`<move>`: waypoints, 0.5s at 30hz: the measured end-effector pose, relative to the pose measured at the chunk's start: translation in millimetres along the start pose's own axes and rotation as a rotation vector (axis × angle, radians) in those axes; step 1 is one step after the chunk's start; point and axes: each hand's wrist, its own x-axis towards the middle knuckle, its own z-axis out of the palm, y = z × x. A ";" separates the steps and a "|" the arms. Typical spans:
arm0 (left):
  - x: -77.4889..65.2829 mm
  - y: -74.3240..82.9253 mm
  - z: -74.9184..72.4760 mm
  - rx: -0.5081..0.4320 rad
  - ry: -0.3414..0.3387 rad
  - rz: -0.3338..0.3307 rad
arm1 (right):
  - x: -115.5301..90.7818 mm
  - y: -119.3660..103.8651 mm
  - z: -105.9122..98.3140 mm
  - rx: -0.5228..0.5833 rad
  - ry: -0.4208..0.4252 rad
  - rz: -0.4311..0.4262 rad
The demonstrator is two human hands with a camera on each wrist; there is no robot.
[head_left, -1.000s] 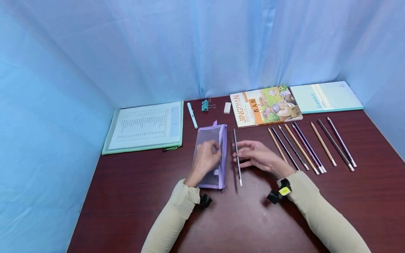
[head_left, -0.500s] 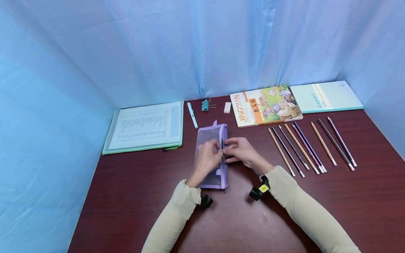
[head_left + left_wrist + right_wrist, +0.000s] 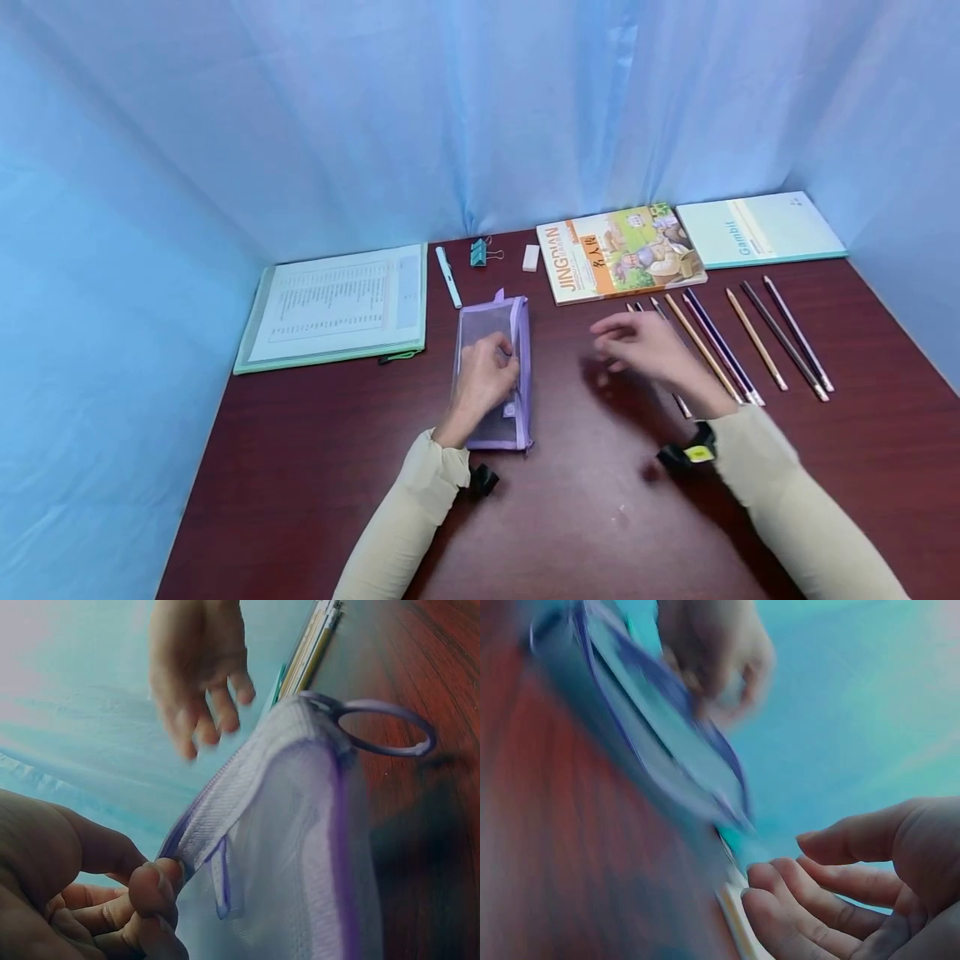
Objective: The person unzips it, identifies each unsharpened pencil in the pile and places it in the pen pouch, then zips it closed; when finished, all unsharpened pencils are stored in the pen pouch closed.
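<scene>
A purple mesh pencil case (image 3: 491, 431) lies lengthwise before me in the head view. My left hand (image 3: 482, 385) pinches the edge of its zip opening between thumb and fingers, as the left wrist view shows close up. The mouth of the case gapes in the blurred right wrist view, where a thin dark pencil (image 3: 641, 716) appears to lie inside. Over the table between the case and the row of pencils (image 3: 697, 337) hovers my right hand (image 3: 652, 354), fingers loosely bent and holding nothing. It hides part of the nearest pencils.
Farther right lie more pencils (image 3: 756, 337). Along the back are a document folder (image 3: 337, 304), a light blue pen (image 3: 448, 277), a teal binder clip (image 3: 478, 252), a white eraser (image 3: 531, 258), an illustrated book (image 3: 622, 250) and a pale notebook (image 3: 761, 229). Curtains surround the table.
My right hand carried a dark pencil left to the case, let it go at the opening, and moved back right without it. My left hand kept its pinch; the view shifted slightly.
</scene>
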 end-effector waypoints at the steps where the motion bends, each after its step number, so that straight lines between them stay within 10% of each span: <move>1: 0.0 -0.2 -0.2 -0.003 -0.001 0.001 | -3.7 2.5 -13.8 -0.058 0.034 -0.013; 8: 0.0 -1.5 -0.8 -0.020 -0.018 -0.005 | -19.7 36.9 -115.4 -0.551 0.229 -0.017; 15: -0.4 -2.6 -0.4 -0.031 -0.031 -0.009 | -25.8 70.5 -173.0 -0.757 0.177 0.096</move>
